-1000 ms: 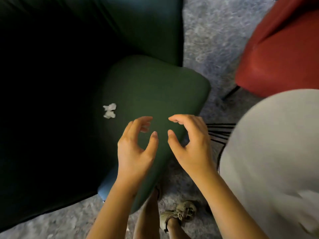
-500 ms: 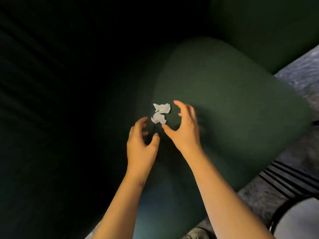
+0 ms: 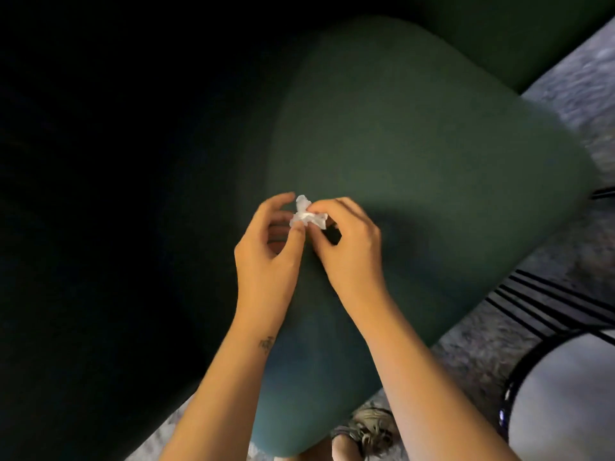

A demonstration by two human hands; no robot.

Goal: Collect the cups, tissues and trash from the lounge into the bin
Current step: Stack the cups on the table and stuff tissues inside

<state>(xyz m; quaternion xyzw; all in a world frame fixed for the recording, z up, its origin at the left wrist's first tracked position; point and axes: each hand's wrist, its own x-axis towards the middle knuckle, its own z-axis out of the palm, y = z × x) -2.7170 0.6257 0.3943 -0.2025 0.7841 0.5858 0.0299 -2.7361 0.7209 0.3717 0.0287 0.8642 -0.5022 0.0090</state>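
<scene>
Two hands pick white tissue off the green seat.

The left hand [image 3: 266, 257] and the right hand [image 3: 351, 254] are close together. Both pinch the crumpled tissue [image 3: 307, 215] with their fingertips, low over the green seat [image 3: 432, 154]. I cannot tell if it touches the seat. To do this well, squeeze the bits into one tight ball, hold it in one hand, and check the seat for crumbs. Then carry it to the bin, which I cannot make out here.
</scene>
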